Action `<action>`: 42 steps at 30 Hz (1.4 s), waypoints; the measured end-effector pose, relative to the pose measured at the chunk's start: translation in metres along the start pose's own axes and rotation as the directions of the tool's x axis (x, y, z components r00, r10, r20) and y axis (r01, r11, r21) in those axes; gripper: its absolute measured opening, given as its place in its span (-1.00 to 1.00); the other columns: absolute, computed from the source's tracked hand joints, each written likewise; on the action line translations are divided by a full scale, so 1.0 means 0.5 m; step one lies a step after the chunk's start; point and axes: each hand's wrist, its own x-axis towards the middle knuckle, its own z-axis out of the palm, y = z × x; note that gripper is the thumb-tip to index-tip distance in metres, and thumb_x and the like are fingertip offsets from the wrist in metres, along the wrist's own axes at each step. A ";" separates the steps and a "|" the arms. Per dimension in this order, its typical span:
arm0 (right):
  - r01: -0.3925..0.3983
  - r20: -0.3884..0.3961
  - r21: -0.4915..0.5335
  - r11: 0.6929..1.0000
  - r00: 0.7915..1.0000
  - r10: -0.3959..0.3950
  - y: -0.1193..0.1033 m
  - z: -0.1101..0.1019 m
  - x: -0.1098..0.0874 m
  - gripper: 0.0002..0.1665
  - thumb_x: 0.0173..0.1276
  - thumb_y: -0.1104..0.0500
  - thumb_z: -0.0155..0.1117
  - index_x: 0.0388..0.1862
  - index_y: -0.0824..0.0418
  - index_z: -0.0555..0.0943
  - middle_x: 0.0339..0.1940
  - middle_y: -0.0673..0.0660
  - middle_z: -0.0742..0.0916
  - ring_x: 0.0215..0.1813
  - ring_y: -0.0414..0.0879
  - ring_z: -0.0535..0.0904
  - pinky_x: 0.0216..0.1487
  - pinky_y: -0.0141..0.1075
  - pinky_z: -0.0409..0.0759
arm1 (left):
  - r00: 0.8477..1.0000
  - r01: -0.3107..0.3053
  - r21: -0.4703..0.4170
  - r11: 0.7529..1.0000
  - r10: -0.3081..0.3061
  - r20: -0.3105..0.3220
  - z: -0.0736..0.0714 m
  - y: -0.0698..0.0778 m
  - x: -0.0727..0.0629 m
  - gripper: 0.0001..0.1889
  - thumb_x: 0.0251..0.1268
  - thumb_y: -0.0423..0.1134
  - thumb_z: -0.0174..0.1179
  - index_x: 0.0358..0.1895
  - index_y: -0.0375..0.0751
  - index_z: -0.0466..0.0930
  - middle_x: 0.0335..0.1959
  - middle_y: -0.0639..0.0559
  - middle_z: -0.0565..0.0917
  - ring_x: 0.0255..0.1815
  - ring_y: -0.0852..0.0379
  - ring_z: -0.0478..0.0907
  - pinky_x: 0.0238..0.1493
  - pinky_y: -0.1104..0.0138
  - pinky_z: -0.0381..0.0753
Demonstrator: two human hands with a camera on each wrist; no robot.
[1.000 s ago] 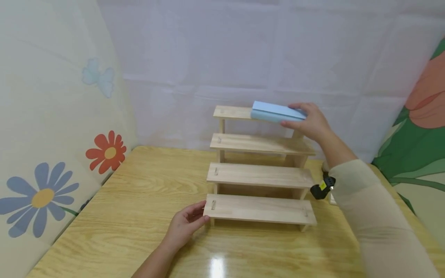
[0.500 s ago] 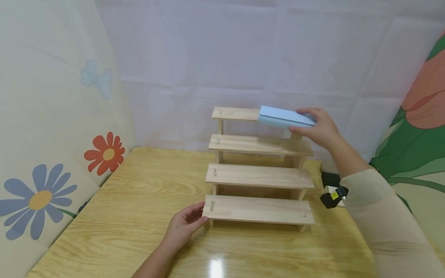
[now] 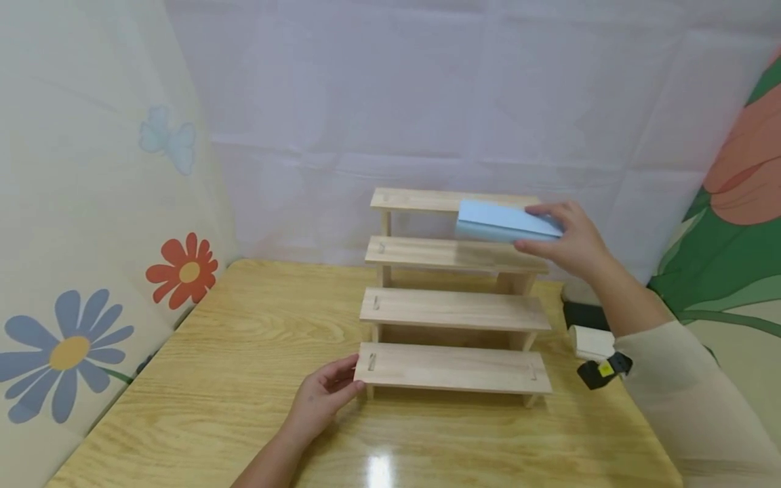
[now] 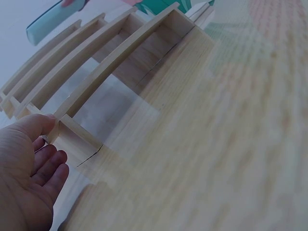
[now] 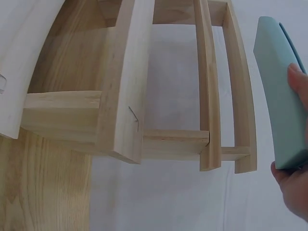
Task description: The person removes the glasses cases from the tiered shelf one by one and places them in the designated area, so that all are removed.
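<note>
A pale wooden stepped stand (image 3: 454, 308) with several shelves rises from the table. My right hand (image 3: 567, 234) grips the right end of a light blue oblong case (image 3: 497, 218) with a flap, thumb in front and fingers behind. In the right wrist view the case (image 5: 279, 91) is apart from the shelves; in the head view it overlaps the top shelf's right part. My left hand (image 3: 323, 396) pinches the left end of the lowest shelf (image 3: 451, 368). The left wrist view has that thumb on the shelf corner, the other fingers loosely curled beside it.
The stand sits on a wood-grain table (image 3: 274, 325) before a white cloth backdrop (image 3: 342, 81). Right of it lie a white object (image 3: 592, 342) and a dark one (image 3: 582, 315), partly behind my right arm. A black strap piece (image 3: 601, 371) hangs at my right sleeve.
My right hand has carried the case rightward, then lower and off the top shelf's line, uncovering more of that shelf. My left hand keeps its place on the lowest shelf.
</note>
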 end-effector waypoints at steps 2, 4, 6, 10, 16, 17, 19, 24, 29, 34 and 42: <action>-0.001 0.001 -0.002 1.000 1.000 0.001 0.000 0.002 -0.010 -0.04 0.14 -0.29 0.43 0.45 0.05 0.36 0.40 0.30 0.31 0.29 0.25 0.28 0.26 0.22 0.36 | 1.000 0.011 -0.001 1.000 -0.011 -0.002 0.000 -0.001 0.001 -0.52 0.15 -0.43 0.35 0.18 -0.40 0.54 0.07 -0.27 0.67 0.01 0.07 0.65 -0.02 0.51 0.63; 0.007 -0.001 -0.003 1.000 1.000 -0.007 0.000 0.003 -0.019 -0.05 0.14 -0.27 0.44 0.44 0.05 0.38 0.40 0.30 0.32 0.28 0.24 0.29 0.24 0.20 0.36 | 1.000 0.013 0.001 1.000 -0.013 -0.004 0.000 -0.002 0.002 -0.52 0.15 -0.43 0.35 0.18 -0.40 0.54 0.07 -0.27 0.67 0.01 0.08 0.65 -0.02 0.51 0.63; 0.019 -0.003 -0.001 1.000 1.000 -0.019 0.001 0.005 -0.027 -0.08 0.15 -0.24 0.45 0.42 0.06 0.40 0.37 0.30 0.34 0.26 0.24 0.30 0.20 0.17 0.37 | 1.000 0.014 0.001 1.000 -0.014 -0.006 0.000 -0.002 0.002 -0.52 0.15 -0.43 0.35 0.18 -0.40 0.54 0.06 -0.27 0.67 0.01 0.08 0.66 -0.02 0.50 0.64; 0.049 -0.009 0.007 0.999 0.999 -0.049 0.007 0.008 -0.040 -0.13 0.16 -0.17 0.48 0.40 0.09 0.42 0.33 0.31 0.36 0.22 0.22 0.31 0.13 0.11 0.38 | 1.000 0.015 0.005 1.000 -0.015 -0.012 0.001 -0.001 0.004 -0.53 0.14 -0.44 0.35 0.17 -0.40 0.55 0.06 -0.28 0.67 0.01 0.05 0.66 -0.02 0.50 0.64; 0.091 -0.023 0.016 0.996 0.996 -0.090 0.018 0.012 -0.059 -0.15 0.15 -0.12 0.50 0.37 0.14 0.44 0.32 0.34 0.37 0.22 0.25 0.33 0.08 0.09 0.40 | 1.000 0.018 0.018 1.000 -0.018 -0.019 0.001 0.000 0.004 -0.53 0.15 -0.42 0.35 0.17 -0.39 0.55 0.06 -0.26 0.68 0.03 0.01 0.65 -0.01 0.51 0.63; 0.094 -0.024 0.020 0.995 0.995 -0.094 0.020 0.012 -0.062 -0.16 0.15 -0.11 0.50 0.36 0.15 0.45 0.32 0.34 0.38 0.22 0.25 0.34 0.08 0.09 0.41 | 1.000 0.014 0.024 1.000 -0.013 -0.018 0.001 0.000 0.004 -0.53 0.16 -0.42 0.35 0.17 -0.40 0.55 0.06 -0.27 0.68 0.03 0.02 0.65 -0.01 0.50 0.64; 0.092 -0.024 0.025 0.995 0.996 -0.091 0.024 0.012 -0.069 -0.16 0.15 -0.10 0.51 0.36 0.15 0.45 0.32 0.33 0.38 0.21 0.25 0.34 0.08 0.07 0.42 | 1.000 0.015 0.028 0.999 -0.014 -0.022 0.001 -0.001 0.005 -0.54 0.16 -0.42 0.35 0.17 -0.39 0.55 0.06 -0.26 0.68 0.03 0.02 0.65 -0.01 0.51 0.63; 0.079 -0.018 0.034 0.996 0.997 -0.078 0.035 0.012 -0.088 -0.15 0.16 -0.08 0.50 0.38 0.14 0.43 0.31 0.33 0.37 0.19 0.24 0.34 0.05 0.03 0.43 | 0.999 0.022 0.032 0.999 -0.021 -0.025 0.001 -0.001 0.006 -0.53 0.15 -0.41 0.36 0.17 -0.37 0.56 0.06 -0.25 0.68 0.04 0.01 0.65 -0.01 0.51 0.63; 0.081 -0.024 0.029 0.996 0.996 -0.081 0.047 0.010 -0.107 -0.17 0.18 -0.05 0.49 0.39 0.16 0.42 0.32 0.33 0.37 0.19 0.25 0.35 0.04 0.06 0.42 | 1.000 0.021 0.038 0.999 -0.020 -0.022 0.001 0.000 0.007 -0.54 0.16 -0.41 0.36 0.17 -0.37 0.56 0.06 -0.25 0.68 0.04 0.02 0.64 -0.01 0.52 0.62; 0.080 -0.039 0.033 0.996 0.996 -0.079 0.062 0.008 -0.128 -0.19 0.18 -0.01 0.49 0.37 0.18 0.44 0.30 0.34 0.38 0.19 0.25 0.33 0.01 -0.04 0.38 | 1.000 0.021 0.029 0.999 -0.021 -0.014 0.001 0.002 0.008 -0.54 0.16 -0.42 0.35 0.17 -0.38 0.56 0.06 -0.25 0.68 0.04 0.02 0.64 -0.03 0.53 0.62; 0.068 -0.071 0.029 0.997 0.995 -0.066 0.094 0.009 -0.163 -0.22 0.19 0.04 0.49 0.36 0.22 0.45 0.27 0.39 0.38 0.15 0.25 0.33 -0.07 -0.15 0.33 | 1.000 0.027 0.019 0.999 -0.027 -0.001 0.000 0.000 0.008 -0.53 0.17 -0.40 0.35 0.18 -0.38 0.55 0.07 -0.25 0.67 0.04 0.03 0.64 -0.02 0.53 0.62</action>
